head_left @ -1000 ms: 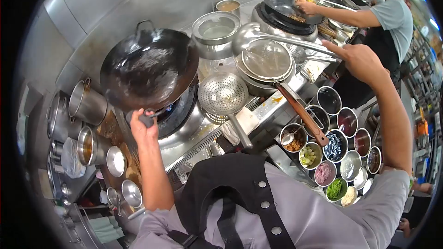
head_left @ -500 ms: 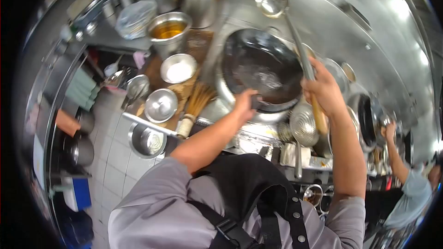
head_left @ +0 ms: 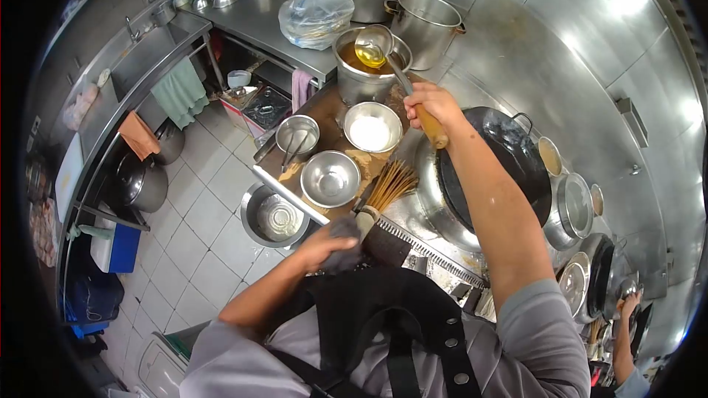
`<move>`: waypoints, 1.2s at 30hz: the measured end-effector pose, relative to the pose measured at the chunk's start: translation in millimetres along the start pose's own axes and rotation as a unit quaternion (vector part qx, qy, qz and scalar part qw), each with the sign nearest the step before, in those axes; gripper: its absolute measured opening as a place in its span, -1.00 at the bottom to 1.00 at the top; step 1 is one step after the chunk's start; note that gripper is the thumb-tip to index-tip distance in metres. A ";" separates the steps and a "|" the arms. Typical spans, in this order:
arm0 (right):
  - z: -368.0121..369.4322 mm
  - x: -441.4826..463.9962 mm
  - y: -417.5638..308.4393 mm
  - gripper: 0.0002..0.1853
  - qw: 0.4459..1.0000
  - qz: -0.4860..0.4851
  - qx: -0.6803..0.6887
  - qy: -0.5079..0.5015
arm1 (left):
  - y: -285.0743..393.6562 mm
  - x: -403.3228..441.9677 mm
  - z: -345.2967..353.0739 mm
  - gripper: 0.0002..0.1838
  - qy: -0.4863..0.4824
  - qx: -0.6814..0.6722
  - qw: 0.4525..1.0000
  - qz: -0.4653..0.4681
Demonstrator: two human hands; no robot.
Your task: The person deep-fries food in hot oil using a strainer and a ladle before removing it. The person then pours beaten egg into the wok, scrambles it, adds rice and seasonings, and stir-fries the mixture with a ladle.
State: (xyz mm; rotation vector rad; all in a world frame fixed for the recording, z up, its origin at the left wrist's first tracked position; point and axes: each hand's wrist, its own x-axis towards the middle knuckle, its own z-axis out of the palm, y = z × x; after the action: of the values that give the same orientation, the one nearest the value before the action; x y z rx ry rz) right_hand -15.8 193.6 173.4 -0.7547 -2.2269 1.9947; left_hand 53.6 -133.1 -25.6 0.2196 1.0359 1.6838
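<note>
Left hand point(head_left: 318, 248) closed on a grey cloth point(head_left: 344, 240), blurred, most fingers lost in the folds; impossible to tell whether touching the brush point(head_left: 389, 186) just beside. Right hand point(head_left: 435, 109) wrapped round the wooden grip of one ladle point(head_left: 372, 38), yellow liquid in its bowl, right over the mouth of the oil pot point(head_left: 361, 88); contact with rim or oil not clear.

From the left edge: one orange towel point(head_left: 139, 136) and one green towel point(head_left: 181, 92), hanging; two dark pots point(head_left: 140, 186) near them, the farther partly covered. One basin point(head_left: 254, 228) on the floor point(head_left: 206, 221), beside the desk point(head_left: 330, 110). On that desk, three bowls: one holding a utensil point(head_left: 293, 146) of unclear kind; one shiny bowl point(head_left: 330, 177); one with white contents point(head_left: 370, 133), too bright to identify. Brush bristles pointing away, handle end behind the cloth. Beyond, one plastic bag point(head_left: 316, 18), contents dim through the film; two large pots point(head_left: 428, 26) past the oil pot, one cut off at the top.

To the right, one wok point(head_left: 509, 147), crossed by the right forearm. Farther right, more pots point(head_left: 575, 199), overlapping too much to count. At the far edge, one co-worker's hand point(head_left: 629, 304), body mostly cut off, grip hard to make out.
</note>
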 end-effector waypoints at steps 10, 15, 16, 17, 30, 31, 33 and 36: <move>-111.1 -113.1 49.2 -0.74 0.790 -0.046 0.591 -0.157 | -48.5 -48.9 -30.3 -0.18 0.077 0.363 0.927 -0.050; -179.5 -221.5 47.1 -0.59 0.935 -0.034 0.349 0.059 | -24.5 10.2 82.7 -0.16 -0.034 0.498 0.859 0.110; -189.1 -233.2 43.4 -0.56 0.967 -0.020 0.225 0.122 | -23.3 23.8 112.3 -0.16 -0.052 0.501 0.855 0.127; -197.1 -240.9 41.0 -0.56 0.964 -0.020 0.229 0.135 | -23.5 41.5 141.3 -0.16 -0.094 0.519 0.829 0.185; -157.0 -420.2 245.5 -0.34 0.916 -0.024 -0.035 0.398 | -91.1 140.4 340.4 -0.16 -0.118 0.638 0.700 0.299; -161.4 -429.8 248.2 -0.32 0.915 -0.018 -0.053 0.400 | -93.4 139.7 343.2 -0.16 -0.102 0.620 0.717 0.304; -173.1 -448.5 240.3 -0.30 0.913 -0.012 -0.069 0.402 | -93.5 134.9 339.2 -0.13 -0.078 0.615 0.709 0.337; -195.9 -471.8 193.5 -0.30 0.943 0.027 0.036 0.331 | -88.6 130.7 321.1 -0.10 -0.046 0.599 0.694 0.397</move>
State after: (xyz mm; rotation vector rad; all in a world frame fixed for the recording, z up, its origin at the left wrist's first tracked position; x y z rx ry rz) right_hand 529.9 197.8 151.2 -1.2550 -1.7389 1.5046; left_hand 259.1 147.4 58.7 1.8039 2.0153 1.3417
